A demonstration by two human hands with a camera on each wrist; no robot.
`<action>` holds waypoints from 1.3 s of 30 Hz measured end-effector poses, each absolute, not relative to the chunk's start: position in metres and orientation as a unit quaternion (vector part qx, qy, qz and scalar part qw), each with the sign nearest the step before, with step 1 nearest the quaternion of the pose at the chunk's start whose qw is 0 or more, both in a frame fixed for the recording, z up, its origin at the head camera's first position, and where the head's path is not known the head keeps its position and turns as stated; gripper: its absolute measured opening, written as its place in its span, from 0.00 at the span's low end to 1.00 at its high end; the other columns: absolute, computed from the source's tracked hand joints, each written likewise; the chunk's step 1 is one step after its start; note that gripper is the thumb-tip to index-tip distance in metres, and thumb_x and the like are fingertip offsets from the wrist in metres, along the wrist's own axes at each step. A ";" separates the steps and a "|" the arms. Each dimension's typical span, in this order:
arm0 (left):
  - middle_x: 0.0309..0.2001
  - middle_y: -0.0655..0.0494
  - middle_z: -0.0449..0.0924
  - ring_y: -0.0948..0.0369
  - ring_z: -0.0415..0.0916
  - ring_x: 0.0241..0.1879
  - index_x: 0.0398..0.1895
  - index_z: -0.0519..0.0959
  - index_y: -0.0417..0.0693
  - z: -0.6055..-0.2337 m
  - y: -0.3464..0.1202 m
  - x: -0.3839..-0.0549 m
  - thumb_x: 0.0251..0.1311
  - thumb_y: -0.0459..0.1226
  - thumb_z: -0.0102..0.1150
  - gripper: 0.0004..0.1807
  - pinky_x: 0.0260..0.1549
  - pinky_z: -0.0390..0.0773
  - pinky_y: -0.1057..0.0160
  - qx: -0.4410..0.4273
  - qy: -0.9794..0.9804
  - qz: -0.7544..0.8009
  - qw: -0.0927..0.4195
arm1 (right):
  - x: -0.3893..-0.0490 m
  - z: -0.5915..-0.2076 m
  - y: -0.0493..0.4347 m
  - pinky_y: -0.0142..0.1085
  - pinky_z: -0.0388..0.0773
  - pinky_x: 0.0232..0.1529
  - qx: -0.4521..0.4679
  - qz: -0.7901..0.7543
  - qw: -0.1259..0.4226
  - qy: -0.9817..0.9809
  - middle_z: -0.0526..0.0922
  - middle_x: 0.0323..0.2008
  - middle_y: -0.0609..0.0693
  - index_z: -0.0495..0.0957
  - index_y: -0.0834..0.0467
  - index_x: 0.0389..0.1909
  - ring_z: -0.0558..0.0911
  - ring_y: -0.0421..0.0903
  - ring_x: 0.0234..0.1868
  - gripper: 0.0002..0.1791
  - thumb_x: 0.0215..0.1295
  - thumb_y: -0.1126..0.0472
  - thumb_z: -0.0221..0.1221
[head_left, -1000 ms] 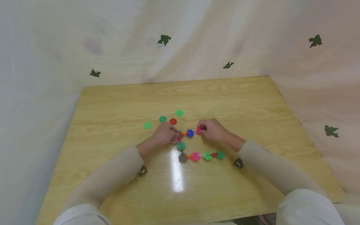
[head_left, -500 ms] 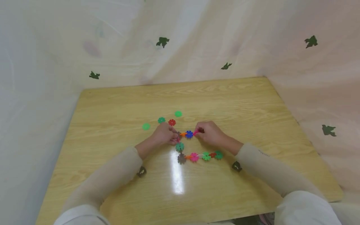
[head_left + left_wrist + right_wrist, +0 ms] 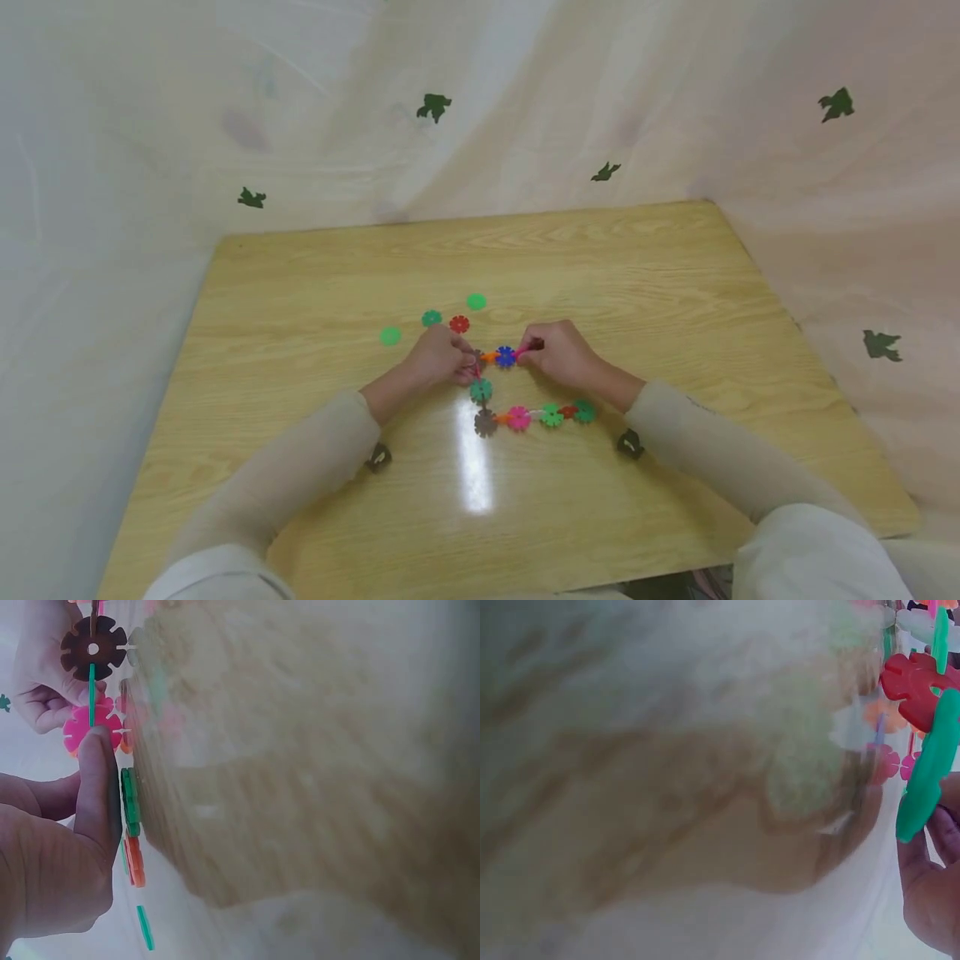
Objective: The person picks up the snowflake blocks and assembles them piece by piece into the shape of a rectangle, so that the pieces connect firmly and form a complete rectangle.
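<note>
A chain of notched, flower-shaped plastic interlocking discs lies on the wooden table, bent in a C shape. My left hand pinches the chain's upper left corner; in the left wrist view its thumb is on a pink disc, below a brown disc. My right hand pinches another pink disc edge-on against the blue disc at the upper arm's end. Whether their slots are joined cannot be made out. The lower arm includes a pink disc and ends in a green disc.
Loose discs lie beyond the left hand: two light green discs, one at left and one farther back, a dark green disc and a red disc. Pale cloth hangs behind the table.
My right hand has moved left and turned its pink disc edge-on, bringing it from apart to against the blue disc. The left hand has stayed at the corner.
</note>
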State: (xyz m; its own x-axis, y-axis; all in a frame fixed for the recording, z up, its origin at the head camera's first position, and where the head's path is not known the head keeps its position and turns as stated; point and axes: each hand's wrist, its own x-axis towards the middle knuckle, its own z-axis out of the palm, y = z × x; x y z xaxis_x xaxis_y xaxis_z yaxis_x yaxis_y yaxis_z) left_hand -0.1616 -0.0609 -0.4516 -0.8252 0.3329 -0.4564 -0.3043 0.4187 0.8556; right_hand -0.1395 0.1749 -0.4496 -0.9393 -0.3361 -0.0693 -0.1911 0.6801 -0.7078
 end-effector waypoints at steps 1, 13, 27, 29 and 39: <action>0.31 0.40 0.85 0.55 0.85 0.25 0.49 0.80 0.26 -0.451 -0.061 -0.162 0.63 0.23 0.61 0.12 0.30 0.88 0.61 0.008 0.789 0.539 0.294 | -0.140 -0.450 0.175 0.34 0.84 0.37 -0.145 -0.371 0.095 0.912 0.86 0.29 0.45 0.84 0.58 0.31 0.83 0.42 0.32 0.03 0.61 0.66 0.70; 0.31 0.41 0.85 0.55 0.85 0.26 0.48 0.81 0.26 -0.447 -0.066 -0.163 0.63 0.23 0.61 0.11 0.30 0.88 0.60 0.013 0.791 0.539 0.290 | -0.179 -0.428 0.163 0.39 0.82 0.46 -0.214 -0.312 0.159 0.912 0.83 0.43 0.49 0.82 0.58 0.46 0.82 0.46 0.43 0.17 0.59 0.56 0.73; 0.28 0.43 0.85 0.56 0.85 0.24 0.44 0.83 0.27 -0.460 -0.054 -0.161 0.63 0.24 0.61 0.09 0.29 0.88 0.60 0.051 0.789 0.535 0.297 | -0.242 -0.444 0.128 0.40 0.81 0.44 -0.226 -0.124 0.148 0.955 0.73 0.51 0.56 0.77 0.57 0.61 0.76 0.49 0.46 0.19 0.71 0.59 0.61; 0.28 0.43 0.85 0.56 0.85 0.23 0.44 0.83 0.27 -0.458 -0.052 -0.160 0.63 0.23 0.61 0.08 0.28 0.87 0.61 0.052 0.792 0.532 0.294 | -0.244 -0.444 0.133 0.40 0.80 0.44 -0.220 -0.142 0.160 0.952 0.75 0.47 0.54 0.78 0.58 0.54 0.76 0.49 0.45 0.15 0.68 0.60 0.64; 0.30 0.41 0.85 0.56 0.85 0.24 0.45 0.81 0.25 -0.455 -0.054 -0.160 0.63 0.22 0.60 0.09 0.29 0.87 0.61 0.038 0.794 0.534 0.289 | -0.217 -0.448 0.179 0.39 0.82 0.43 -0.152 -0.322 0.194 0.914 0.83 0.37 0.53 0.81 0.62 0.41 0.82 0.48 0.39 0.06 0.65 0.67 0.64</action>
